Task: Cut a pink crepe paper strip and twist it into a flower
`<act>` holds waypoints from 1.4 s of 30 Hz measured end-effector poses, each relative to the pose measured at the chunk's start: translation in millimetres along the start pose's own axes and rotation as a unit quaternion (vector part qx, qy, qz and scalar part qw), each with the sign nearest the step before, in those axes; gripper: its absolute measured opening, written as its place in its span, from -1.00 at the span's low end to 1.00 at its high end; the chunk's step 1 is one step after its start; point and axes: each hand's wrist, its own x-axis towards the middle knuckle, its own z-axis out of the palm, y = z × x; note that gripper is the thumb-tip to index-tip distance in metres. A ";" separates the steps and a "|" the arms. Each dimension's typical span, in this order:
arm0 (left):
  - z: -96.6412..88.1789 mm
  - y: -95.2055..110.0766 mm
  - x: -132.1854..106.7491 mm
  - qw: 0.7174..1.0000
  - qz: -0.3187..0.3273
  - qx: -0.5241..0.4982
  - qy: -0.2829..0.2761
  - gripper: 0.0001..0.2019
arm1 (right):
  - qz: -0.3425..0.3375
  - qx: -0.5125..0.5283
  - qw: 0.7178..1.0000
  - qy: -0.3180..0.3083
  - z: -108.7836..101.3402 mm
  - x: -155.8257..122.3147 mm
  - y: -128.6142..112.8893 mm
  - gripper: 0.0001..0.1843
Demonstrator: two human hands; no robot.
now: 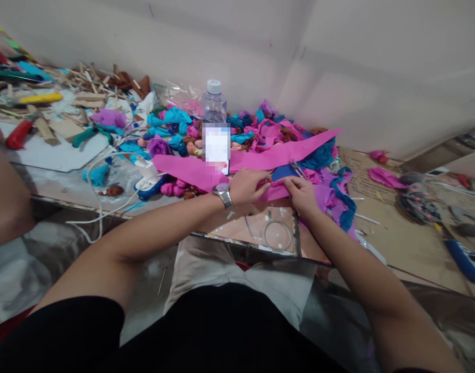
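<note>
In front of the water bottle, in the head view, a pink paper strip lies across the table edge. It is pinched at its lower fold by the left hand and right hand. It is judged light, limp and easily torn, best held near the fold.

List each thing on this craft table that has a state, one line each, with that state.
left hand: shut on the pink paper strip
right hand: shut on the same strip
pink paper strip: laid flat, near edge pinched by both hands
water bottle: upright, white cap on
wristwatch: strapped on the left wrist
white cable: loose, hanging over the table edge
</note>
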 end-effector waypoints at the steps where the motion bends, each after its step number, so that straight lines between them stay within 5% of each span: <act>1: 0.1 -0.2 -0.1 1.000 -0.003 0.005 0.003 -0.69 | 0.004 0.006 1.000 0.003 0.0 0.1 1.1 -0.55; 11: 0.6 -1.1 1.3 1.000 -0.016 0.019 0.016 -0.66 | 0.066 0.118 0.991 0.019 2.0 6.7 18.1 -0.47; 30: -4.9 4.1 1.1 0.998 -0.039 -0.039 0.017 -0.67 | 0.120 0.213 0.970 -0.003 2.0 6.0 14.0 -0.39; 42: -9.6 4.5 2.4 0.997 -0.061 -0.037 0.015 -0.68 | 0.117 0.295 0.947 0.056 1.7 8.1 9.0 -0.49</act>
